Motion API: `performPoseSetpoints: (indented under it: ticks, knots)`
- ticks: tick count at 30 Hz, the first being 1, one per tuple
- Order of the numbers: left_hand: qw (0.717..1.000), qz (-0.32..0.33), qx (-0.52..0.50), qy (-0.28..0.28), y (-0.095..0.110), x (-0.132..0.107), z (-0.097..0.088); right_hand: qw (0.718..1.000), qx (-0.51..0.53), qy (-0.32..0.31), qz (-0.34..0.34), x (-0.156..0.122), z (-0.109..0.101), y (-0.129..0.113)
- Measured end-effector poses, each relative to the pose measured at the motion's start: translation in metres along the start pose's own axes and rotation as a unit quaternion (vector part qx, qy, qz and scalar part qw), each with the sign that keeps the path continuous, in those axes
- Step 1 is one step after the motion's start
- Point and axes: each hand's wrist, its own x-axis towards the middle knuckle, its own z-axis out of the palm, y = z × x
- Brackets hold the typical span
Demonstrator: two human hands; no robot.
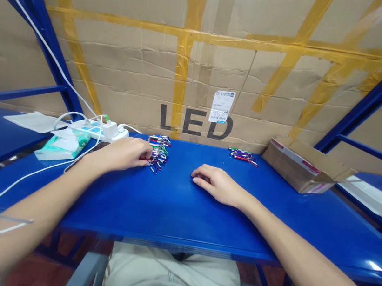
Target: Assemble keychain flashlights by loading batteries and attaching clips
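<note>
My left hand [129, 153] reaches into a row of small metallic keychain flashlights [159, 152] with carabiner clips, in red, blue, green and silver. Its thumb and fingers pinch at a red keychain flashlight [148, 161] on the near side of the row; the fingers partly cover it. On the blue table, to the right of the row, rests my right hand [219, 184]. Its fingers are loosely bent, with a gap to the thumb, and nothing shows between them. Beyond it lies a smaller group of keychain flashlights [242, 156] in green, purple and red.
An open cardboard box [304, 165] stands at the right on the blue table [175, 206]. To the left are a tissue pack [64, 145], a white power strip [104, 129], a dark phone-like object [97, 147] and a loose white cable [41, 170]. Taped cardboard [133, 74] closes off the back.
</note>
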Motion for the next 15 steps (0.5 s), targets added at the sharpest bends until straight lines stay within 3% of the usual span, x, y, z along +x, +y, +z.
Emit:
performPoseSetpoints:
  ticks: [6, 11, 15]
  knots:
    - [0.974, 0.066, -0.164, 0.145, 0.032, 0.006, 0.013, 0.995, -0.047, 0.064, 0.058, 0.003, -0.015, 0.027]
    - [0.93, 0.035, -0.333, 0.149, 0.047, 0.015, 0.037, 0.964, -0.115, 0.155, 0.185, -0.001, -0.04, 0.072]
    - [0.915, 0.008, -0.381, 0.131, 0.045, 0.019, 0.047, 0.93, -0.224, 0.123, 0.263, -0.007, -0.05, 0.106]
